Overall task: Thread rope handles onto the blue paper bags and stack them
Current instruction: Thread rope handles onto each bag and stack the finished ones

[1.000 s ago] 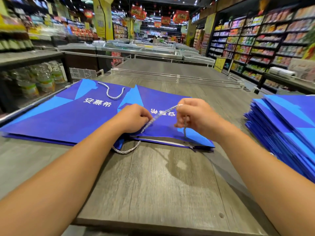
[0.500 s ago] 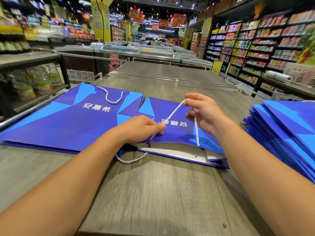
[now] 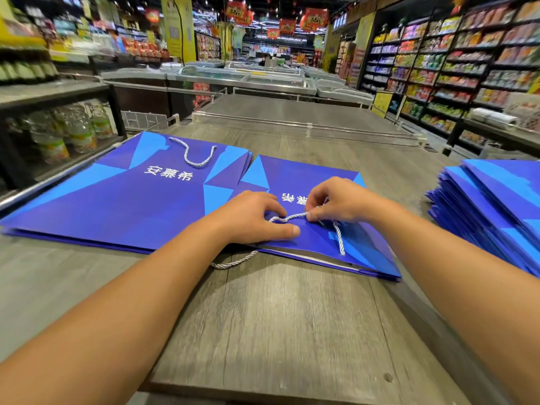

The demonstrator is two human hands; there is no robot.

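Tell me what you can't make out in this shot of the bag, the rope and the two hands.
Head view only:
- Rope handle: its end at the right hand is hidden by the fingers, so threading is unclear.
- Blue bag: the punched holes are covered by both hands; its white lettering is partly covered.
- Left hand: whether it pinches the rope or only presses the bag is unclear.
- Stack of bags: cut off by the right edge.

We take the bag (image 3: 304, 182) under our hands on the table (image 3: 263, 331) as the centre. Left of it, touching, lies a bag stack (image 3: 117, 200); well apart on its right sits another pile (image 3: 496, 211). Freezer chests (image 3: 242, 77) stand behind.
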